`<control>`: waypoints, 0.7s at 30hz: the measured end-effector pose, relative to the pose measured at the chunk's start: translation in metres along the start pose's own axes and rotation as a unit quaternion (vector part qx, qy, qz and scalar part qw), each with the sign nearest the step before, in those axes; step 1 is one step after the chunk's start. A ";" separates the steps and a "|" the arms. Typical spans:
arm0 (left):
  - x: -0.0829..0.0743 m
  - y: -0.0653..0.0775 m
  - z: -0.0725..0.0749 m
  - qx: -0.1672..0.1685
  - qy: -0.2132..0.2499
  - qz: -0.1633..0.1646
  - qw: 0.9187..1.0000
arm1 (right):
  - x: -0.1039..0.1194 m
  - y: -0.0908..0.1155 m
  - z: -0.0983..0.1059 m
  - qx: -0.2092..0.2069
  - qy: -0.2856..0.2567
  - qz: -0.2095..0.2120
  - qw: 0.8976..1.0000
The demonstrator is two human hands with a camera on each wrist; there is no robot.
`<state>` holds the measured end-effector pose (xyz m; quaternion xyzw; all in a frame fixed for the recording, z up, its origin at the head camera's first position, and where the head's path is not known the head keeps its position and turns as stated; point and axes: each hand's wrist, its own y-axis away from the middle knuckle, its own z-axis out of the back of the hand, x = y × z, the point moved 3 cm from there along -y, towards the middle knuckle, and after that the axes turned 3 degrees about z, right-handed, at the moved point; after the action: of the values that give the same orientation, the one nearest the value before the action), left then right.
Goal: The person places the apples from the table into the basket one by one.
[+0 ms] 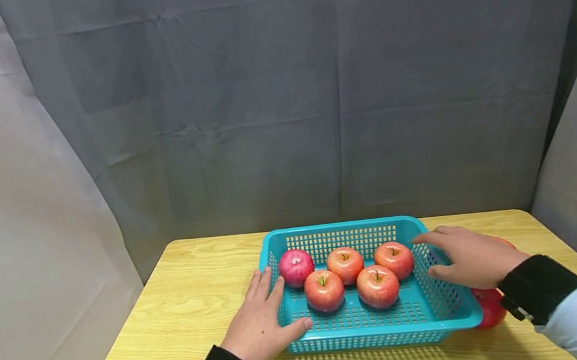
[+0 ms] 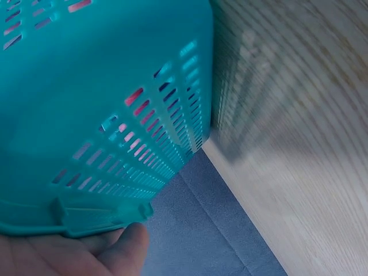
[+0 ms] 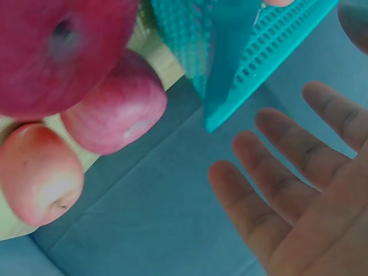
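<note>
A blue-green plastic basket [image 1: 383,336] with slotted walls holds several red apples [image 1: 378,286], one a darker pink-red [image 1: 296,268]. My left hand [image 1: 262,331] rests against its left rim with fingers spread and fairly straight; in the left wrist view, the thumb [image 2: 131,247] and fingers lie along the rim's edge. Over the basket's right end hovers my right hand [image 1: 475,254], its fingers extended and nothing in them. In the right wrist view those fingers [image 3: 282,184] are apart from the basket corner [image 3: 221,109].
Outside the basket's right side, more apples sit on the table, partly hidden by my right hand in the head view; one dark red apple [image 1: 490,307] shows there. The wooden table [image 1: 182,299] has grey cloth [image 1: 277,112] behind it and pale cloth on both sides.
</note>
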<state>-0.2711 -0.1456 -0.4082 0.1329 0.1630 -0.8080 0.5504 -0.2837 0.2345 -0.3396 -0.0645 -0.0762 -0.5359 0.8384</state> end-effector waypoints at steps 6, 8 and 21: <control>0.000 0.000 -0.001 0.002 0.000 0.002 1.000 | -0.021 0.015 0.001 -0.012 -0.026 -0.034 0.999; 0.000 0.000 -0.001 0.001 0.000 0.002 1.000 | -0.028 0.021 0.003 -0.016 -0.035 -0.044 0.998; 0.001 -0.001 -0.001 0.001 0.001 0.003 1.000 | -0.065 0.050 -0.030 0.043 -0.084 -0.085 0.992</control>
<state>-0.2727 -0.1455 -0.4089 0.1345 0.1622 -0.8066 0.5523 -0.2634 0.3074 -0.3829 -0.0663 -0.1746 -0.5941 0.7824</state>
